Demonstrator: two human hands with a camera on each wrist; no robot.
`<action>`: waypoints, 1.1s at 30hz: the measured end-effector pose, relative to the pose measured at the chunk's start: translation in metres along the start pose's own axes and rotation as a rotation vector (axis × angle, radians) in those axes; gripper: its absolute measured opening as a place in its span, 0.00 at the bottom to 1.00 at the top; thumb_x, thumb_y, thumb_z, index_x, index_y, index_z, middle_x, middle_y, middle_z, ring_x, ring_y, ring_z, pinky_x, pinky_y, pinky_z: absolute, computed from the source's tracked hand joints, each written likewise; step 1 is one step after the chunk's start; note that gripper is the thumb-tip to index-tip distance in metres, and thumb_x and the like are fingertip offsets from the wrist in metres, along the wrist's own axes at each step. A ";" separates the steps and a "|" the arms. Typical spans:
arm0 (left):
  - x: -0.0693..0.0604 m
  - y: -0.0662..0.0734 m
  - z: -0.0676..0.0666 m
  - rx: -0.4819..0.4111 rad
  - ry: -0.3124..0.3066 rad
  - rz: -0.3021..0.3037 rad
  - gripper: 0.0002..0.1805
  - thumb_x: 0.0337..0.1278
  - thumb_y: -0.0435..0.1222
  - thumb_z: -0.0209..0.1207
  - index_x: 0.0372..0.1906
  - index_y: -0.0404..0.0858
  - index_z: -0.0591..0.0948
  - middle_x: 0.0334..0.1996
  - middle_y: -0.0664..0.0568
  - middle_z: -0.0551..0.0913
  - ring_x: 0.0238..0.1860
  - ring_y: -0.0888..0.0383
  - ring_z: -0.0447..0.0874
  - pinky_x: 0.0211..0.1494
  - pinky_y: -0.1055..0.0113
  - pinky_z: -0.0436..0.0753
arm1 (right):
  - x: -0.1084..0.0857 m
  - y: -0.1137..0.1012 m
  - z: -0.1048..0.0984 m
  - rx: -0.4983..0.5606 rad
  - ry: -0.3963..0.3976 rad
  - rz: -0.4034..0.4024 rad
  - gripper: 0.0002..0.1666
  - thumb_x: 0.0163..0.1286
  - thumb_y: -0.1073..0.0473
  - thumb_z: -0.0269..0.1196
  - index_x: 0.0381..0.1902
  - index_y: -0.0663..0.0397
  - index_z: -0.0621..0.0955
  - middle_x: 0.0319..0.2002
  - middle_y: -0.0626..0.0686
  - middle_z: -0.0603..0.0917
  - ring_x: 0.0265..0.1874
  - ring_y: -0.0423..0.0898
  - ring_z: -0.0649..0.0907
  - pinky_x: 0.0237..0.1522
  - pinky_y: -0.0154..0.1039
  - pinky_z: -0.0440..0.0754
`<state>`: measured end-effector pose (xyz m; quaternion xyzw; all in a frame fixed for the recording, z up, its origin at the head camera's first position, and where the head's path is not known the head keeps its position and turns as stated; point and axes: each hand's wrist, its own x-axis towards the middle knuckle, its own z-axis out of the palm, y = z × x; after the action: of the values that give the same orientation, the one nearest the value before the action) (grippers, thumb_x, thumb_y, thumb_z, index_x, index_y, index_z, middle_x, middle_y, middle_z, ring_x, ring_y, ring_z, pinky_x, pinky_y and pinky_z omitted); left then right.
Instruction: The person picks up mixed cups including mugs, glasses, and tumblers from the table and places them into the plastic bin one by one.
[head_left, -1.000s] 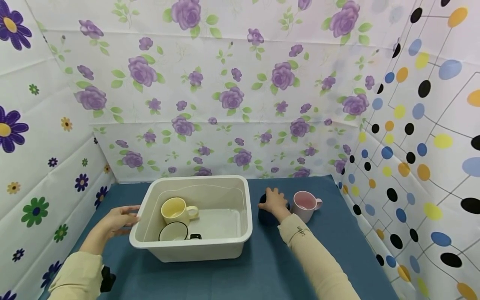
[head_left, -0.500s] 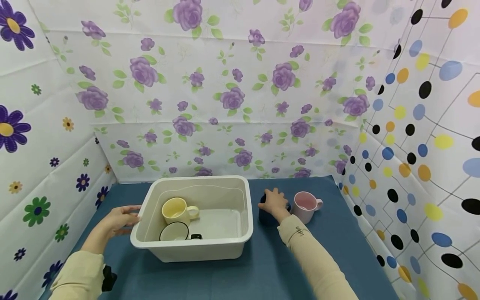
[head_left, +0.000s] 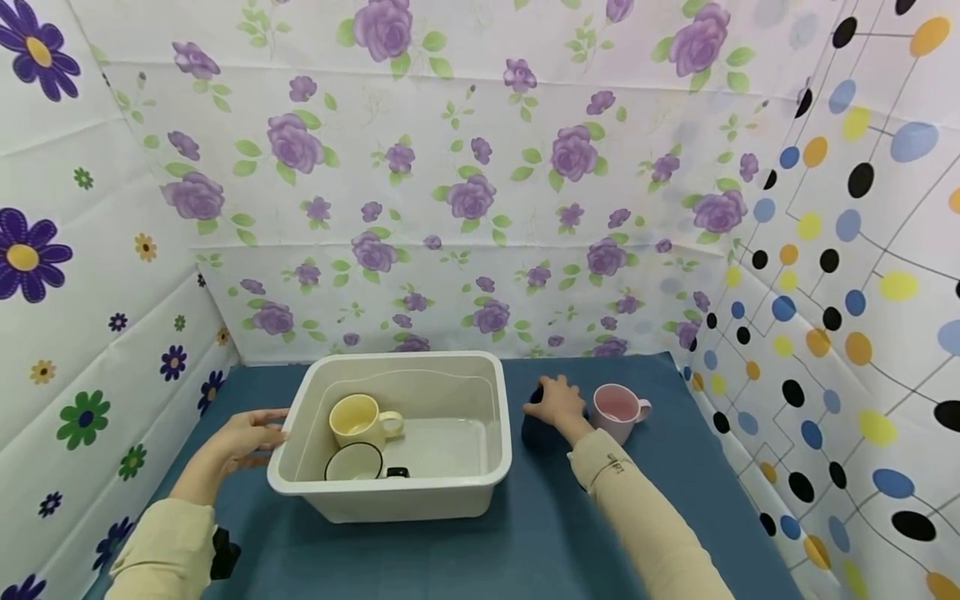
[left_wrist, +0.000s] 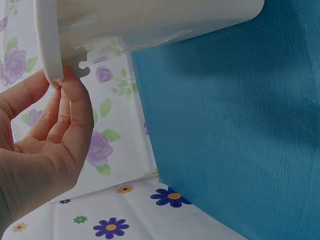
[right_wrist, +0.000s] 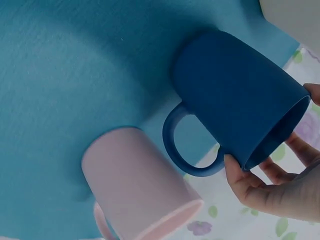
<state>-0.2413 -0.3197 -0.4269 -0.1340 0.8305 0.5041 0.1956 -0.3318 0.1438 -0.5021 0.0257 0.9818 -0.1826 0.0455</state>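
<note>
My left hand (head_left: 243, 437) holds the left rim of a white plastic basin (head_left: 420, 483), pinching it between thumb and fingers, as the left wrist view shows. Inside the basin's left half are a yellow mug (head_left: 358, 421) and a white mug with a black rim (head_left: 354, 462). To the right of the basin, my right hand (head_left: 558, 404) grips a dark blue mug (right_wrist: 235, 90) by its rim from above. Its handle points toward a pink mug (right_wrist: 137, 180), which stands close beside it on the blue cloth. In the head view my hand hides much of the blue mug.
Blue cloth (head_left: 420, 562) covers the table. Flowered sheets (head_left: 450, 283) hang behind and at the left, and a dotted sheet (head_left: 847, 333) hangs at the right. The basin's right wall stands close to the blue mug.
The head view has shifted slightly, so everything sits a little further right. Both hands keep the same holds, on the basin rim and the blue mug.
</note>
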 end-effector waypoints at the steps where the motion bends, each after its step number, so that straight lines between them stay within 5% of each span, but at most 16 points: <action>1: 0.000 0.000 0.000 0.004 -0.002 0.003 0.35 0.60 0.31 0.57 0.69 0.27 0.56 0.62 0.28 0.66 0.43 0.52 0.79 0.49 0.51 0.83 | 0.000 0.000 -0.003 0.001 -0.004 -0.004 0.32 0.56 0.43 0.66 0.56 0.51 0.76 0.55 0.64 0.72 0.51 0.65 0.74 0.43 0.63 0.77; 13: -0.002 0.000 0.001 0.021 -0.003 0.004 0.35 0.60 0.31 0.56 0.69 0.26 0.56 0.63 0.27 0.65 0.45 0.50 0.79 0.49 0.51 0.83 | -0.009 -0.008 -0.048 0.008 -0.033 -0.112 0.27 0.56 0.45 0.64 0.50 0.53 0.77 0.50 0.63 0.74 0.44 0.63 0.76 0.41 0.57 0.78; 21: 0.001 0.000 0.003 0.015 0.001 -0.011 0.35 0.61 0.31 0.56 0.70 0.27 0.55 0.65 0.27 0.62 0.47 0.47 0.78 0.50 0.50 0.83 | -0.017 -0.014 -0.079 0.002 -0.040 -0.153 0.38 0.58 0.45 0.64 0.62 0.57 0.71 0.57 0.65 0.73 0.51 0.64 0.76 0.49 0.59 0.77; 29: 0.000 0.002 0.002 0.037 0.008 -0.009 0.34 0.62 0.31 0.55 0.70 0.27 0.55 0.65 0.27 0.61 0.49 0.46 0.78 0.50 0.50 0.82 | -0.024 -0.018 -0.099 -0.001 -0.069 -0.187 0.39 0.58 0.45 0.63 0.62 0.61 0.69 0.57 0.64 0.74 0.50 0.60 0.78 0.49 0.55 0.79; 33: -0.001 0.001 0.002 0.047 0.006 -0.004 0.33 0.62 0.30 0.54 0.69 0.27 0.55 0.64 0.26 0.62 0.48 0.46 0.79 0.49 0.51 0.83 | -0.028 -0.024 -0.113 0.018 -0.093 -0.214 0.33 0.58 0.47 0.63 0.55 0.62 0.72 0.49 0.63 0.77 0.40 0.56 0.78 0.40 0.49 0.79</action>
<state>-0.2411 -0.3176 -0.4261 -0.1325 0.8424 0.4836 0.1974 -0.3145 0.1609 -0.3857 -0.0872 0.9741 -0.1962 0.0710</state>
